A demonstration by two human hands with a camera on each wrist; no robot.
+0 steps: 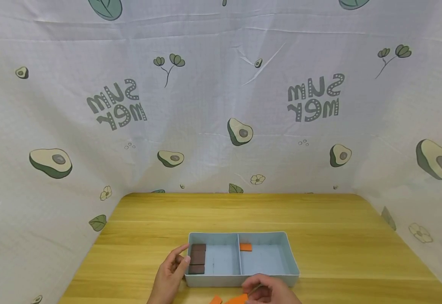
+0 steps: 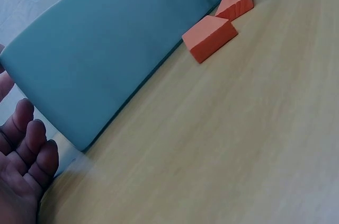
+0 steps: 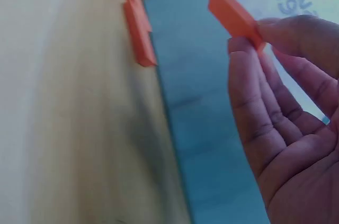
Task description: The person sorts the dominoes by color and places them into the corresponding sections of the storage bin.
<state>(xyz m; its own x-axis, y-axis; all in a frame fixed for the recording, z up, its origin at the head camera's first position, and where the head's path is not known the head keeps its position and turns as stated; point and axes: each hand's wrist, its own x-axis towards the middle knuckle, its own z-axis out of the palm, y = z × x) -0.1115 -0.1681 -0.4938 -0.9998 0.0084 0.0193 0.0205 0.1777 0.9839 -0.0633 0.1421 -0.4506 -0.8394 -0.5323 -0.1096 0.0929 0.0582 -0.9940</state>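
Note:
A light blue two-compartment box point(image 1: 243, 280) sits on the table. My left hand point(image 1: 169, 272) is at its left end, with index finger and thumb touching the rim there; the other fingers are loosely bent beside the end wall. In the right wrist view, my right hand point(image 3: 291, 113) pinches an orange block point(image 3: 233, 15) between thumb and fingers, above the box's near side. Two more orange blocks point(image 2: 210, 38) lie on the table against the near wall. Dark brown blocks point(image 1: 197, 256) line the left compartment's left side. One orange piece point(image 1: 245, 247) lies in the right compartment, by the divider.
The wooden table point(image 1: 338, 245) extends around the box. A divider point(image 1: 239, 255) splits the box in two. A white cloth point(image 1: 206, 97) printed with avocados and lettering hangs behind the table and at both sides.

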